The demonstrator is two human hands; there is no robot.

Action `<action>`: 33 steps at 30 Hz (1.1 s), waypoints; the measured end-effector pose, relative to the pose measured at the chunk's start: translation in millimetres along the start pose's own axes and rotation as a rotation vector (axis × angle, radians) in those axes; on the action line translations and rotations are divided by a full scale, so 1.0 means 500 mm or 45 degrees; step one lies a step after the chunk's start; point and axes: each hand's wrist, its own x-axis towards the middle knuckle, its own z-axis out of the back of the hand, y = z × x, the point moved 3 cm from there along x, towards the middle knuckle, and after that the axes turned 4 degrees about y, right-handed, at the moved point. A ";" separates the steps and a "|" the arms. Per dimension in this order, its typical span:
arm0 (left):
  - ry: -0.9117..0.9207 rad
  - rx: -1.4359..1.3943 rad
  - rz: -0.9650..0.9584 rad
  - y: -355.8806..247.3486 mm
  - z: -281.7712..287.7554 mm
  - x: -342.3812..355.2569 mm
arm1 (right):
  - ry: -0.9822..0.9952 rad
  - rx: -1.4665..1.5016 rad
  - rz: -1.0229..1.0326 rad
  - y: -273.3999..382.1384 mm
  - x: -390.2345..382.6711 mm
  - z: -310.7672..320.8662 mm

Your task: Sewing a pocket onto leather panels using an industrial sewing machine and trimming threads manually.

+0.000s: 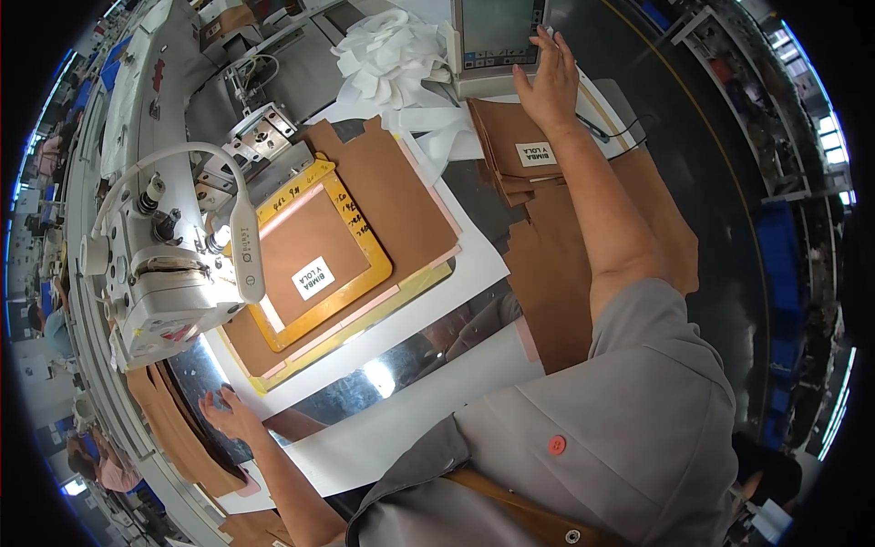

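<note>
Brown flat sheet panel (415, 219): head view, and it lies left of centre above the shiny grey metal tabletop (337, 401), a squarish yellow rigid frame (375, 246) on top of it.
White rectangular label (313, 278): sits on the brown inside that frame, just beside the white metal sewing-machine head (173, 283).
Right hand (551, 87): up at the grey framed screen (497, 36), fingers spread, grip released with nothing in it; whether the fingertips touch, I cannot tell.
Left hand (232, 417): down by the near-left edge of the tabletop, fingers loosely curled, grip apparently empty; contact unclear.
Folded brown stack (501, 137): below the screen, close to the right forearm.
Handling: the panel looks thin, light and bendy, likely to sag unsupported; the frame seems stiffer and heavier.
Where to hold: I'd favour the frame's right-hand rail, clear of the machine; the bare panel by its far-right border, flat-fingered against creasing.
</note>
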 end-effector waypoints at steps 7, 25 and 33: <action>-0.040 0.406 -0.100 0.187 0.054 -0.140 | -0.024 0.014 0.071 0.017 0.010 -0.031; -0.004 -0.014 0.114 0.109 0.066 -0.206 | 0.045 -0.190 0.238 -0.051 0.018 -0.032; -0.027 0.002 0.058 0.132 0.063 -0.224 | 0.044 -0.180 0.218 -0.061 -0.014 -0.010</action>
